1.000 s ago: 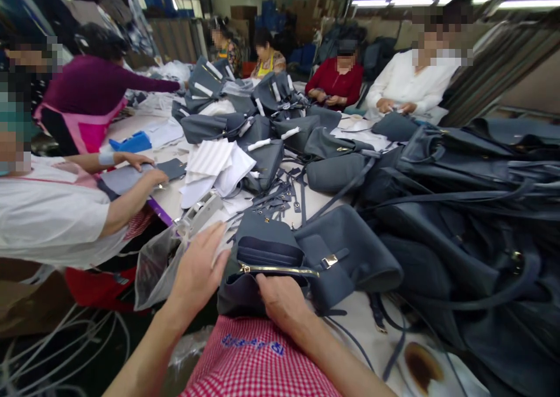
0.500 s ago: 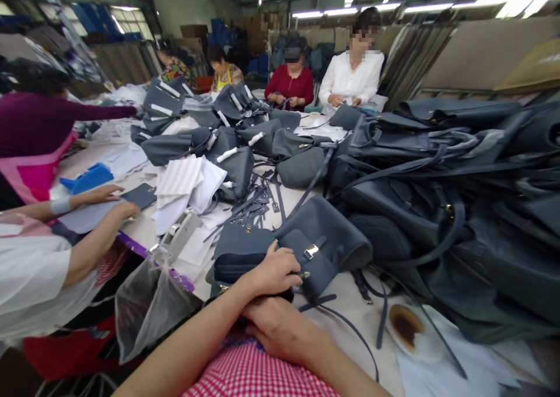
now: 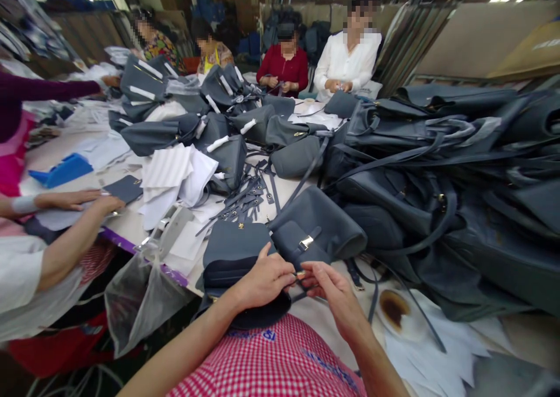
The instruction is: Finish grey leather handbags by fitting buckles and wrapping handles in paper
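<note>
A dark blue-grey leather handbag (image 3: 236, 254) lies at the near table edge in front of me, its opening toward me. My left hand (image 3: 262, 280) rests on the bag's top with fingers curled, pinching a small gold zipper pull (image 3: 301, 275) at the bag's right end. My right hand (image 3: 330, 289) meets it from the right, fingertips pinched at the same pull. A second bag with a gold clasp (image 3: 317, 228) lies just behind.
A large heap of dark bags (image 3: 437, 175) fills the right side. Loose straps and tags (image 3: 249, 196) and white paper sheets (image 3: 175, 178) lie mid-table. A clear plastic bag (image 3: 140, 298) hangs at the left edge. A co-worker's arms (image 3: 74, 222) work at left; several people sit across.
My right hand came up from under my left arm to meet the left hand at the zipper end. The view has shifted slightly left and down.
</note>
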